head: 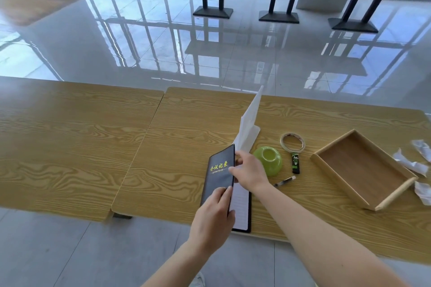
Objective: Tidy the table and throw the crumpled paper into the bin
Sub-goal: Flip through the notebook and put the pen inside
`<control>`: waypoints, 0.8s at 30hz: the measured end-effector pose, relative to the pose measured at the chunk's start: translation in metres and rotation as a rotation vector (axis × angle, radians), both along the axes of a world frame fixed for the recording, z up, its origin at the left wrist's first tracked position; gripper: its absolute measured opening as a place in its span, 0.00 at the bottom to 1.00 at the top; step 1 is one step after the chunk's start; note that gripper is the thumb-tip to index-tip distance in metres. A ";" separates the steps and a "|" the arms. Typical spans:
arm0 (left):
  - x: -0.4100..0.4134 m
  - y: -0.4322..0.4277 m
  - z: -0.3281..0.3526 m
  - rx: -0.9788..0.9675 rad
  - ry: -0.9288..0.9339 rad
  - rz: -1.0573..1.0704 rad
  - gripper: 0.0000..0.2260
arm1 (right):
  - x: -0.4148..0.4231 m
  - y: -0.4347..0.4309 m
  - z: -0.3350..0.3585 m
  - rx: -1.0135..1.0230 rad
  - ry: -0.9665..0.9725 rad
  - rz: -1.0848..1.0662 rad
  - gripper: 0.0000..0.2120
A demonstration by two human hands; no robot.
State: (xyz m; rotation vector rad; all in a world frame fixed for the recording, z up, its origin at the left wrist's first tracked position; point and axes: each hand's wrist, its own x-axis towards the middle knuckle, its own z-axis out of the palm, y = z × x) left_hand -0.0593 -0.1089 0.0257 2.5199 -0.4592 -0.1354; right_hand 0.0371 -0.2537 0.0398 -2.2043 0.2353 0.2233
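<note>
A black notebook [218, 175] with yellow lettering lies half open on the wooden table [186, 123], its front cover raised on edge. My left hand [213, 216] grips the cover's lower edge. My right hand [250, 171] pinches the upper edge of the cover next to upright white pages [250, 119]. A lined page [240, 207] lies flat beneath. Crumpled white paper [417, 165] sits at the table's far right, away from both hands.
An upturned green bowl [268, 161], a roll of tape [292, 142], a black and green lighter [295, 163] and a pen [285, 180] lie right of the notebook. An empty wooden tray [363, 170] stands further right. A second table [70, 137] adjoins on the left.
</note>
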 end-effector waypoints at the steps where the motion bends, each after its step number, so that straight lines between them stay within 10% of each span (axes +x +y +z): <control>1: -0.002 -0.004 -0.002 0.015 -0.003 -0.019 0.26 | -0.002 -0.004 -0.003 -0.012 -0.001 -0.002 0.15; 24: -0.014 -0.039 -0.066 0.479 0.026 -0.126 0.28 | -0.040 -0.050 -0.062 -0.195 0.106 -0.105 0.12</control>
